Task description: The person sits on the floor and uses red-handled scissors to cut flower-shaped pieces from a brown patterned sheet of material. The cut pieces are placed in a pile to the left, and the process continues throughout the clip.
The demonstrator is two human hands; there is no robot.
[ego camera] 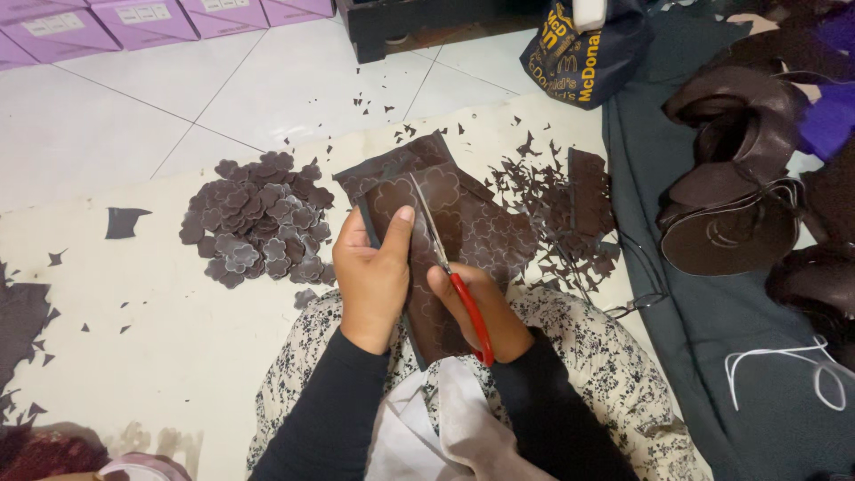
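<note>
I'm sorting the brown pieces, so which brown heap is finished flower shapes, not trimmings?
The heap of flower cutouts, beside the left hand. The heap of scraps past the scissors holds only jagged offcuts.

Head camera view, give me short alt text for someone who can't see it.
A person's left hand holds a brown sheet marked with flower outlines while the right hand cuts it with red-handled scissors. A pile of cut flower shapes lies to the left.

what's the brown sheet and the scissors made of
Sheet: looks like thin faux leather or foam, matte brown; it bends in the left hand and carries traced flower outlines. Scissors: shiny metal blades, glossy red handles, probably plastic.
</note>
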